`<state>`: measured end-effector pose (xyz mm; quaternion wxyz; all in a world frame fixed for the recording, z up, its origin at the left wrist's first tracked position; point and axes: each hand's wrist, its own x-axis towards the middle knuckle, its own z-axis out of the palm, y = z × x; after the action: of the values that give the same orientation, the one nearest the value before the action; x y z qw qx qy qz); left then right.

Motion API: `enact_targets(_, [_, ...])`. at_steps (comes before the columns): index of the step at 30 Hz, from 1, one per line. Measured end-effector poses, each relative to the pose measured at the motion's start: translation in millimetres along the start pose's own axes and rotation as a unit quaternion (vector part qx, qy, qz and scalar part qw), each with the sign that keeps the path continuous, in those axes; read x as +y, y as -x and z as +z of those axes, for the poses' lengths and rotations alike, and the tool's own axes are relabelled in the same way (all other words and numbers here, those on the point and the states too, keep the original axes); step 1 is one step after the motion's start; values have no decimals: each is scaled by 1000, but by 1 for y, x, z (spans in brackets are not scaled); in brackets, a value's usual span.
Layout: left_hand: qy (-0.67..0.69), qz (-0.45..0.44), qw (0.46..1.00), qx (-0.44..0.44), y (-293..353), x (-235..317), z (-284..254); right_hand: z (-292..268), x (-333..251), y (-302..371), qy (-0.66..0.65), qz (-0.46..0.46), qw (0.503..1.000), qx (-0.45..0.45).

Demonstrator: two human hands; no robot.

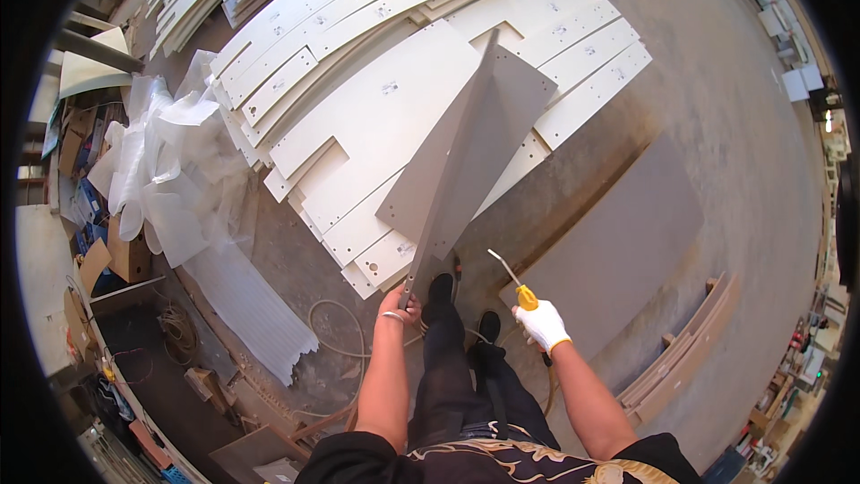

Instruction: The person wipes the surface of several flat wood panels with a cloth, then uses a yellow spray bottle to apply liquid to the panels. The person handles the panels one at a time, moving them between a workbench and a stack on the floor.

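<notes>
The grey board (442, 186) is long, with small holes at its near end, which the left hand (400, 306) holds; it is tilted, seen almost edge-on. The air gun (527, 298), yellow with a thin bent nozzle, is in the right hand (543, 326), apart from the board.

1. Passage, centre: open air between grey board (451, 161), gripped by left hand (400, 306), and air gun (528, 299), gripped by right hand (545, 327).
2. Passage, low: strip of floor (587, 148) between white boards (358, 116) and floor panel (627, 233).
3. Passage, right: broad floor beyond the floor panel.
4. Obstacle: grey board, standing aslant, bars a straight crossing over the white boards.
5. Obstacle: wood strips (685, 350), lower right, near the floor panel.
6. Obstacle: hose (362, 333), looped on floor, left of left hand.
7. Obstacle: foam wrap (188, 170), heaped beside the white boards.
</notes>
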<state>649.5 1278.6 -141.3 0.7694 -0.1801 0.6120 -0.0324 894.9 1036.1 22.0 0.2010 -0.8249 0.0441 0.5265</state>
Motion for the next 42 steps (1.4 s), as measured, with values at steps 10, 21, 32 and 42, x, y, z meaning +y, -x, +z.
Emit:
enact_targets(10, [-40, 180, 980, 73, -32, -44, 8, -16, 42, 12, 52, 24, 997, -51])
enact_targets(21, [10, 195, 980, -24, -60, -48, 1, 5, 38, 27, 157, -60, 972, -166])
enact_targets(32, [-27, 578, 815, 18, -33, 6, 20, 7, 60, 33, 84, 9, 981, -177])
enact_targets(42, [-98, 729, 677, -26, 41, 40, 64, 8, 84, 17, 116, 3, 985, -125])
